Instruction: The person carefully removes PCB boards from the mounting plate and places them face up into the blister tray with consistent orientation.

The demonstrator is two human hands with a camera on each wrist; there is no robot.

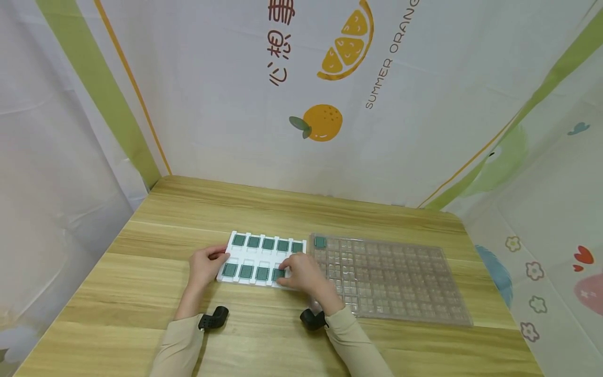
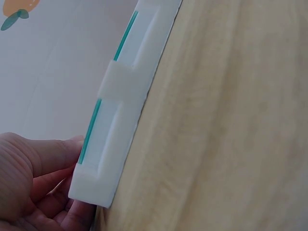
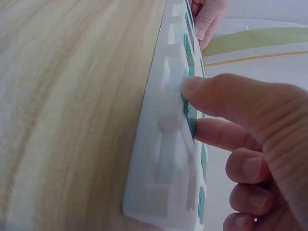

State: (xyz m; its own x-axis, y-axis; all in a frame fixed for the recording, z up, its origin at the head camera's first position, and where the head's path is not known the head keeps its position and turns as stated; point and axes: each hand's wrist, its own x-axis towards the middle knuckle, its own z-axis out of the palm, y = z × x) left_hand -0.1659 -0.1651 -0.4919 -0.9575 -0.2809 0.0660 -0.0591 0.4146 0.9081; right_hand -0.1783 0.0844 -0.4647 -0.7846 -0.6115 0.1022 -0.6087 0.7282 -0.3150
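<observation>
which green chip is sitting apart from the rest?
The green chip in the far-left corner pocket of the clear tray. All the others sit in the white tray that both hands are on.

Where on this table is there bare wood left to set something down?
Bare wood lies behind the white tray and clear tray up to the backdrop, left of the left hand, and along the near edge beside both sleeves. It is crowded mid-table: the trays sit close together, the right hand over a green chip.
</observation>
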